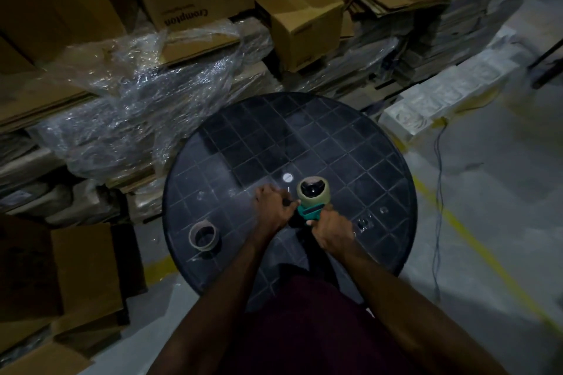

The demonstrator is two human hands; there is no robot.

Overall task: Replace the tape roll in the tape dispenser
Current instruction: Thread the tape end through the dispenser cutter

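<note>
A teal tape dispenser is held over the round black table, with a pale tape roll mounted on its wheel. My right hand grips the dispenser's near end from the right. My left hand curls around a dark part on the dispenser's left side; what exactly it holds is hidden by the fingers. A brown cardboard tape core lies on the table to the left of my left forearm.
Stacked cardboard boxes and crumpled plastic wrap crowd the far and left sides of the table. White foam blocks lie to the right. A thin cable and a yellow floor line run along the right.
</note>
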